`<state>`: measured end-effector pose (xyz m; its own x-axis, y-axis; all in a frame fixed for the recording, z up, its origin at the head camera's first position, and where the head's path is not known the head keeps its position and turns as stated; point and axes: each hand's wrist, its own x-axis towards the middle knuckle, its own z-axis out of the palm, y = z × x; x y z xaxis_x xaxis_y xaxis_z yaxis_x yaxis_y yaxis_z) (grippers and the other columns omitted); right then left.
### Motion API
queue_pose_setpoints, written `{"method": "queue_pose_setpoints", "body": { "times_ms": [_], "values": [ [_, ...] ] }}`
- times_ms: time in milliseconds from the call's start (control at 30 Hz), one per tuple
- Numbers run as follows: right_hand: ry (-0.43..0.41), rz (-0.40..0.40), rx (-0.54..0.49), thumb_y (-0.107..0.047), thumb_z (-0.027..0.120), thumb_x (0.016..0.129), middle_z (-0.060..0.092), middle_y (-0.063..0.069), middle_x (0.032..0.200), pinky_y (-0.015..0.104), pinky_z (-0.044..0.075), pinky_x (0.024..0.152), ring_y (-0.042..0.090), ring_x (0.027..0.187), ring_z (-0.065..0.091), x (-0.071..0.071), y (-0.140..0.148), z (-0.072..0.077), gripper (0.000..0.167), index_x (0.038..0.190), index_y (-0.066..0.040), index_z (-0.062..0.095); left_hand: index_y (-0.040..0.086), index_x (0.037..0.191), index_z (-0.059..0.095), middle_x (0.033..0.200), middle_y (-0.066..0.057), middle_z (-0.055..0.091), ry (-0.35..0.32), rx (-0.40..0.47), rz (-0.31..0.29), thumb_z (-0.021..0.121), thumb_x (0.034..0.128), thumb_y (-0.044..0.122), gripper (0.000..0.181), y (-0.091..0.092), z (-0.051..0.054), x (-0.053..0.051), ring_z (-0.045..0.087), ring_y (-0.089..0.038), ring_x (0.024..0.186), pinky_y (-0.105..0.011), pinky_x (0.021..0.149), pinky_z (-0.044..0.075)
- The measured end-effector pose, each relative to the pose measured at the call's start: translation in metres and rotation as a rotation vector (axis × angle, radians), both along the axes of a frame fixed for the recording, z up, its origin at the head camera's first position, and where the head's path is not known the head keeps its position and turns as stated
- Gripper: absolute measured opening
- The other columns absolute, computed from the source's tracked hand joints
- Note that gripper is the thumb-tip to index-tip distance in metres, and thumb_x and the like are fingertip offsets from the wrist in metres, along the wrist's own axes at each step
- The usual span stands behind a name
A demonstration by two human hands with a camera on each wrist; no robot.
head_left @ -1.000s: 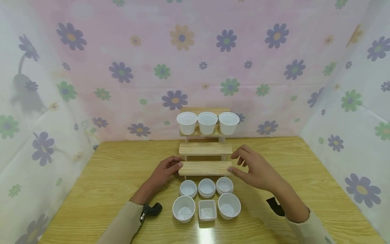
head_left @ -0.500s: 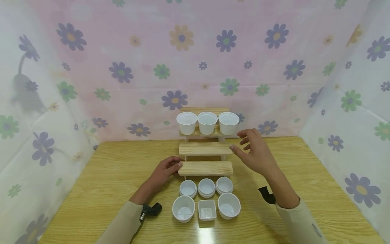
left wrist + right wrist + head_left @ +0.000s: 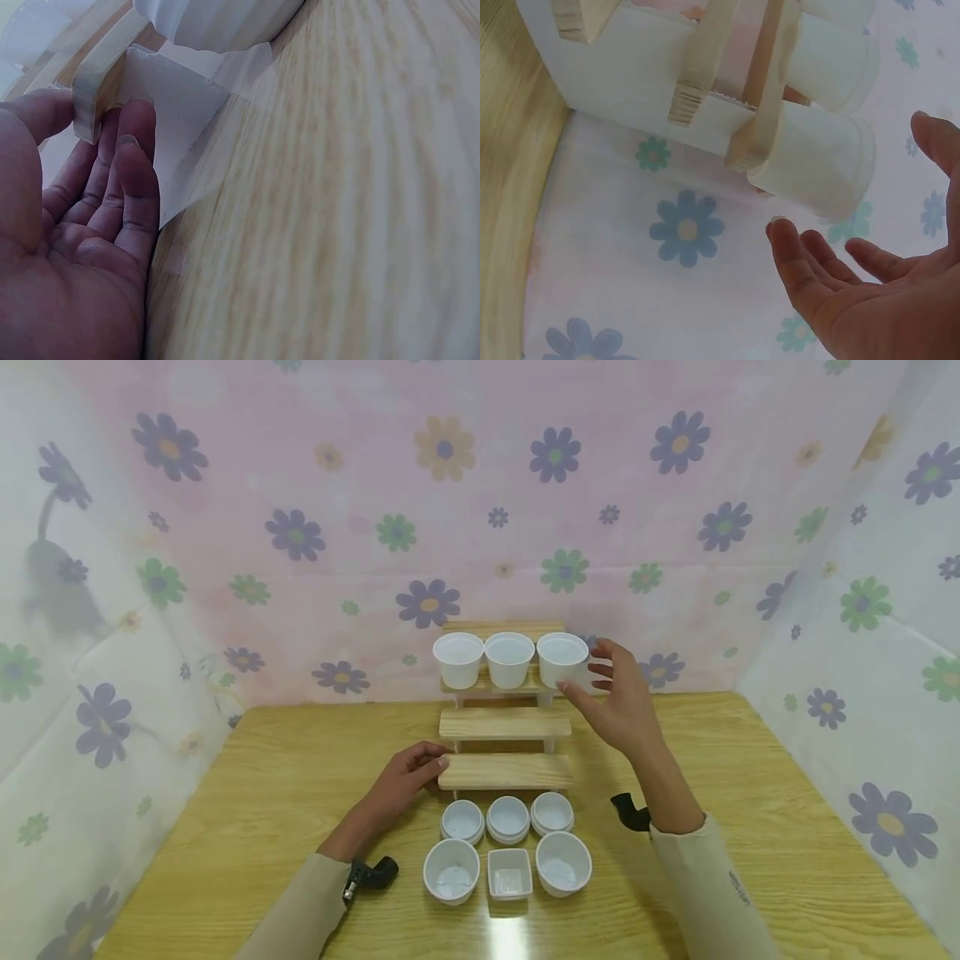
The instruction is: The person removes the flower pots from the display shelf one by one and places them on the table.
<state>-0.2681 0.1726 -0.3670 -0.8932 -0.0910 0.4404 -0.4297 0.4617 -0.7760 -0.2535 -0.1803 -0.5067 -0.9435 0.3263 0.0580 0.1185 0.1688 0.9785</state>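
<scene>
A stepped wooden stand (image 3: 504, 772) with white side supports stands on the table. My left hand (image 3: 408, 777) grips the left end of its lowest board, thumb on top and fingers underneath; the left wrist view shows that board end (image 3: 94, 90) between thumb and fingers. Three white cups stand in a row on the top step: a left cup (image 3: 458, 662), a middle cup (image 3: 509, 662) and a right cup (image 3: 558, 662). Beside the right cup is my right hand (image 3: 622, 702), its fingers spread around the cup's side. In the right wrist view a gap shows between fingers and cup (image 3: 817, 157).
In front of the stand sit three small round white bowls (image 3: 507, 820). Nearer still are two larger white cups (image 3: 452, 872) (image 3: 563, 864) with a square white dish (image 3: 510, 875) between them. Behind the stand hangs a flowered cloth (image 3: 345, 568).
My right hand has left the lowest board's right end and moved up and away to the right cup on the top step. My left hand keeps its place on the stand.
</scene>
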Motion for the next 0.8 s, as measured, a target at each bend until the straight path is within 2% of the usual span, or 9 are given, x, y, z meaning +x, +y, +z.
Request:
{"method": "queue_pose_setpoints", "body": {
  "times_ms": [200, 500, 800],
  "values": [
    [0.023, 0.021, -0.064, -0.017, 0.082, 0.096, 0.043, 0.025, 0.157, 0.059, 0.047, 0.111, 0.046, 0.137, 0.053, -0.011, -0.003, -0.006, 0.083, 0.160, 0.004, 0.034, -0.004, 0.135, 0.063, 0.103, -0.006, 0.070, 0.000, -0.005, -0.004, 0.061, 0.1109, 0.023, 0.036, 0.001, 0.002, 0.000, 0.065, -0.017, 0.088, -0.032, 0.079, 0.058],
    [0.043, 0.054, -0.124, -0.013, 0.078, 0.099, 0.042, 0.023, 0.161, 0.060, 0.044, 0.114, 0.046, 0.141, 0.051, -0.022, -0.005, -0.019, 0.084, 0.166, 0.000, 0.029, -0.004, 0.135, 0.063, 0.100, -0.004, 0.068, 0.007, -0.011, -0.007, 0.060, 0.1111, 0.023, 0.036, 0.000, 0.005, 0.002, 0.064, -0.017, 0.085, -0.031, 0.078, 0.058],
    [0.110, 0.125, -0.253, -0.001, 0.071, 0.102, 0.049, 0.026, 0.149, 0.057, 0.047, 0.112, 0.046, 0.135, 0.057, -0.033, -0.011, -0.039, 0.072, 0.163, 0.001, 0.033, -0.003, 0.135, 0.063, 0.102, -0.005, 0.069, 0.013, -0.014, -0.003, 0.060, 0.1111, 0.023, 0.035, 0.001, 0.003, 0.001, 0.064, -0.016, 0.086, -0.031, 0.078, 0.058]
  ]
}}
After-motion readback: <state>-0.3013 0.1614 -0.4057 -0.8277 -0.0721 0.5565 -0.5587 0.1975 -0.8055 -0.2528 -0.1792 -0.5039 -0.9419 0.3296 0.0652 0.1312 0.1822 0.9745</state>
